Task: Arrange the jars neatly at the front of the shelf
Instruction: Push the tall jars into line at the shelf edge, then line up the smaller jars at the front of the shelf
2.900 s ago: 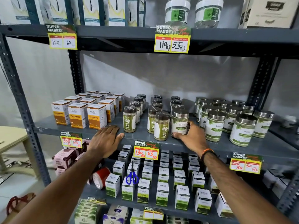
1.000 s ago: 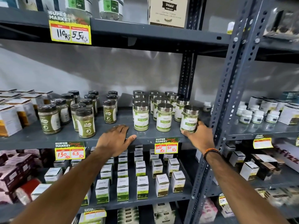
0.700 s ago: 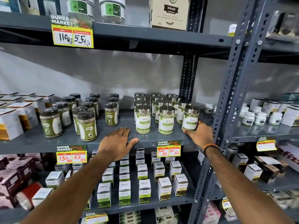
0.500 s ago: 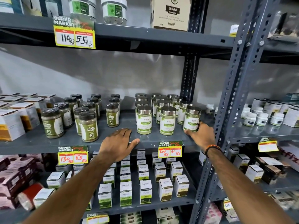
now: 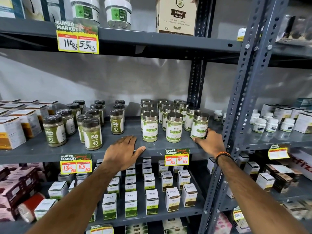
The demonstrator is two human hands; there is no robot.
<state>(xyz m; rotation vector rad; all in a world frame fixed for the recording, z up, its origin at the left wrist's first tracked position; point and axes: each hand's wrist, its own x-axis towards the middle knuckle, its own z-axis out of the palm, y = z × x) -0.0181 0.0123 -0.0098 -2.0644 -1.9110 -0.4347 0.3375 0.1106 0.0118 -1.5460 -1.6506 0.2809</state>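
Three silver-lidded jars with green and white labels stand in a row at the front of the grey shelf (image 5: 160, 146): one on the left (image 5: 150, 126), one in the middle (image 5: 173, 127), one on the right (image 5: 200, 126). Several more of the same jars stand behind them. My right hand (image 5: 210, 142) wraps its fingers around the base of the right jar. My left hand (image 5: 124, 150) lies flat on the shelf's front edge, fingers spread, holding nothing. Dark-lidded jars of green powder (image 5: 92, 133) stand loosely spaced further left.
White and orange boxes (image 5: 11, 132) fill the shelf's left end. A perforated steel upright (image 5: 243, 102) rises just right of my right hand. Small white tubs (image 5: 271, 124) sit on the neighbouring shelf. Small white boxes (image 5: 152, 200) crowd the shelf below.
My view swung right from the dark-lidded jars to the silver-lidded ones. Over the last second both hands have stayed almost still, the right at the rightmost front jar.
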